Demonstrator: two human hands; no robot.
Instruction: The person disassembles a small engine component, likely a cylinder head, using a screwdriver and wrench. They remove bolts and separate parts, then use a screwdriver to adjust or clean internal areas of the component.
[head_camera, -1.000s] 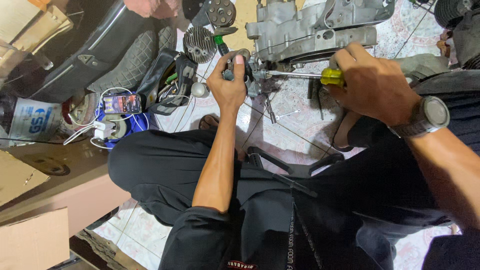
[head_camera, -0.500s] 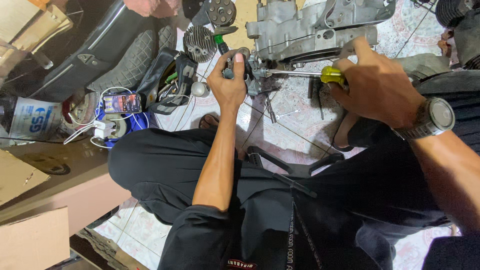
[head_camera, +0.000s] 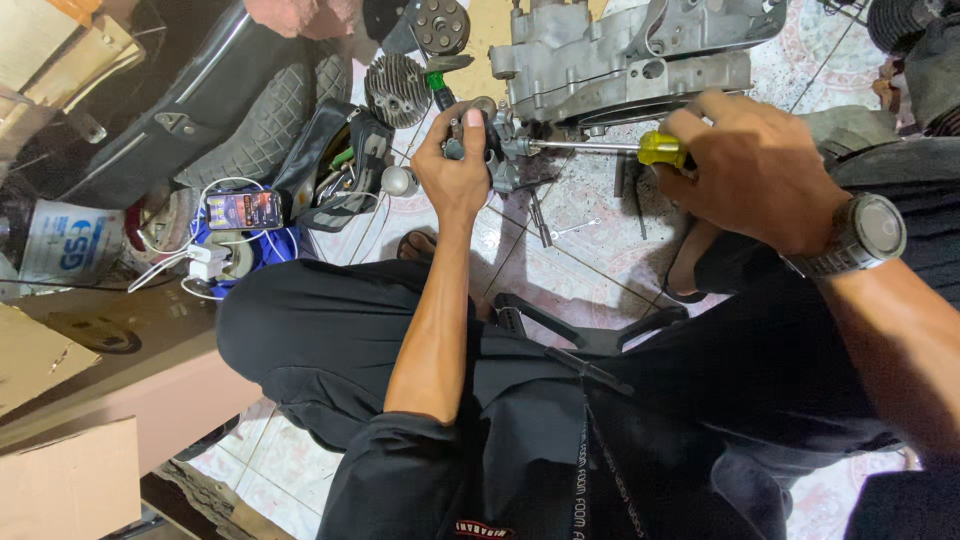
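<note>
Little changed since a sec ago: R hand (head_camera: 760, 165) shifted slightly, same grip on yellow-handled screwdriver (head_camera: 600, 148), so work on same spot goes on. L hand (head_camera: 455, 165) clenched round small metal part (head_camera: 500, 150) at its fingertips; shaft tip meets it, engine casing (head_camera: 630, 55) just beyond knuckles.

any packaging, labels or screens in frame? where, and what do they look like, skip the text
Phone: left of the left hand, on a blue object; small rectangle, lit multicoloured screen.
Canister: far left edge; white, blue label lettering.
Cardboard boxes: bottom left; plain brown.
Trouser print: bottom centre; pale lettering on black.
</note>
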